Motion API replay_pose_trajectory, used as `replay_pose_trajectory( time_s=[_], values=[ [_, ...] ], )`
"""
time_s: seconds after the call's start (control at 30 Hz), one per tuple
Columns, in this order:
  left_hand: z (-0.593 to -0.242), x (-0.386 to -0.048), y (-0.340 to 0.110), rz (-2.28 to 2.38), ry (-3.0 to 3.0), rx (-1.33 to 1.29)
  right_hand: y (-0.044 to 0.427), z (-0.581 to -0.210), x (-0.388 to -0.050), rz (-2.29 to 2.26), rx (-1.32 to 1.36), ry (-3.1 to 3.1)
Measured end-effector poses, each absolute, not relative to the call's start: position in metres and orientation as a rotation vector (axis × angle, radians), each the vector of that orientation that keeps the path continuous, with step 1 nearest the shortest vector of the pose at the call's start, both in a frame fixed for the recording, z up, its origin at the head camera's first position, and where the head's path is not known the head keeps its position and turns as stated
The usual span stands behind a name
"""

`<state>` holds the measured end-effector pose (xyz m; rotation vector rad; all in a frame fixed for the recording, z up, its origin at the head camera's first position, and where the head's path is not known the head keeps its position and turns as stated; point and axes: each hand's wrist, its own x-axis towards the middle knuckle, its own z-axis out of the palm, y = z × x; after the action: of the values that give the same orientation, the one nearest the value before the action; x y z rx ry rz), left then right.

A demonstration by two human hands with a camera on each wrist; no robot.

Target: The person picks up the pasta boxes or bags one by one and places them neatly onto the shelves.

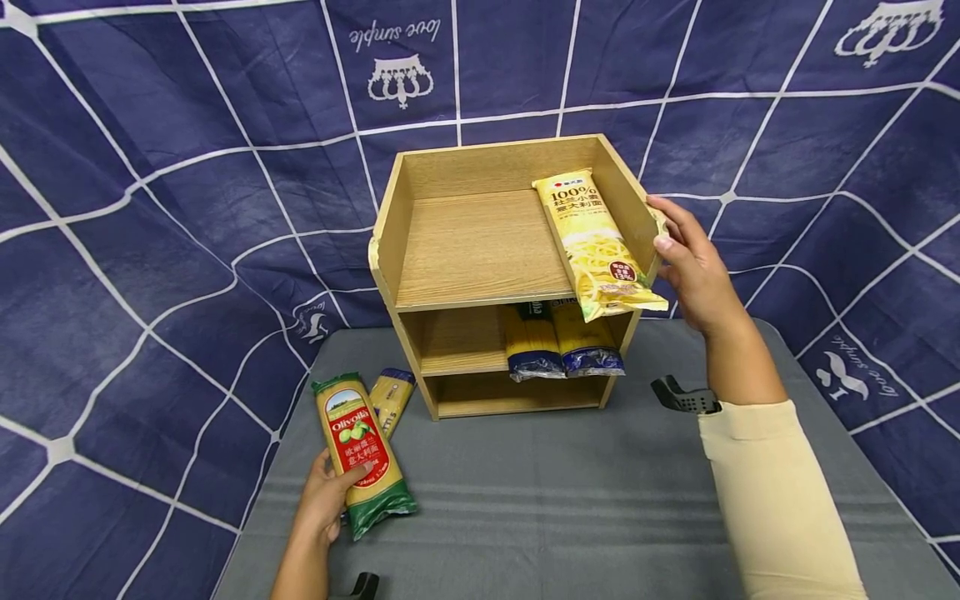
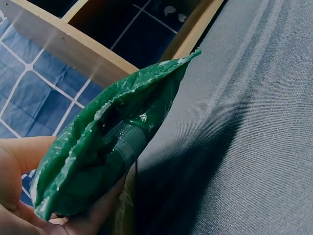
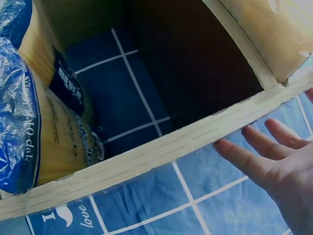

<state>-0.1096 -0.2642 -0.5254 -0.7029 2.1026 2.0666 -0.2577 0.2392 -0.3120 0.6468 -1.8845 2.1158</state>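
Left hand clamps the flat yellow-and-green plastic pasta packet, left of the 3-level light-wood shelf unit. Right hand, fingers apart, rests on its right side panel. Packet: probably light, slippery, brittle inside; support mid-length, not by the crimped green end.

navy backdrop with white grid and crowns, pale wood-grain shelf, grey table cover, green-ended gold packet with red label at near left, cream-and-yellow packet far right, blue-ended yellow packets, cream sleeve
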Motion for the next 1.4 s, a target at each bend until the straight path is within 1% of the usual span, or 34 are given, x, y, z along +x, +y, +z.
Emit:
replay_pose_trajectory(
  time_s=[0.3,0.87,1.4],
  values=[
    [-0.5278,-0.1077,-0.266,2.037,2.122,-0.718,0.2392,-0.312,-0.2622,2.158,0.691,-1.865],
    [-0.5333,-0.1097,-0.2649,2.095,2.106,-0.726,0.2373,-0.3163,-0.2657,2.171,0.684,-1.818],
    [-0.5307,-0.103,-0.2618,2.21,2.029,-0.728,0.2354,-0.3176,-0.266,2.18,0.668,-1.816]
  ],
)
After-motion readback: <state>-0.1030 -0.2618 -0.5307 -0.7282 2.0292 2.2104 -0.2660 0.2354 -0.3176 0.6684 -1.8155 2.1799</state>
